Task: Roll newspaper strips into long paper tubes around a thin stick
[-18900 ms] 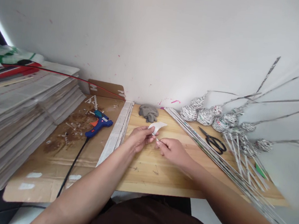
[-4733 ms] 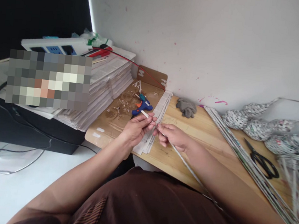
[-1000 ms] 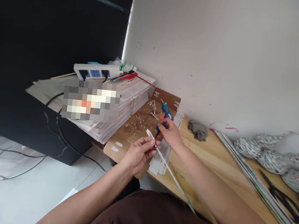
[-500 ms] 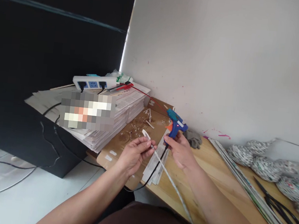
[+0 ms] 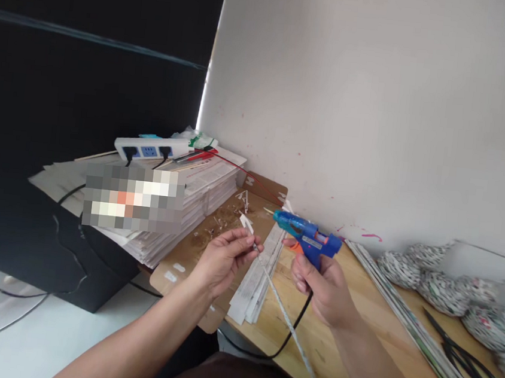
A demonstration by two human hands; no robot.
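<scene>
Between the thumb and fingers of my left hand [image 5: 229,259] is a thin rolled paper tube [image 5: 286,316]. Its flattened white tip sticks out past the fingertips, and its long end trails down toward my lap. My right hand [image 5: 321,280] is wrapped round the handle of a blue glue gun [image 5: 308,234] with an orange trigger. The gun's nozzle points left, a little above and to the right of the tube's tip, without touching it. A black cord hangs from the handle. Below the gun lie cut paper strips [image 5: 253,291].
A tall paper stack [image 5: 206,199] at left carries a white power strip [image 5: 151,149]. Scraps litter a brown cardboard sheet [image 5: 166,279]. To the right lie long paper tubes [image 5: 406,307], black scissors [image 5: 464,361] and woven paper shapes [image 5: 443,290]. A wall [image 5: 369,105] stands behind.
My right hand has moved right and down, turning the glue gun from upright to nearly level with its nozzle leftward. My left hand still holds the tube. The view has shifted slightly.
</scene>
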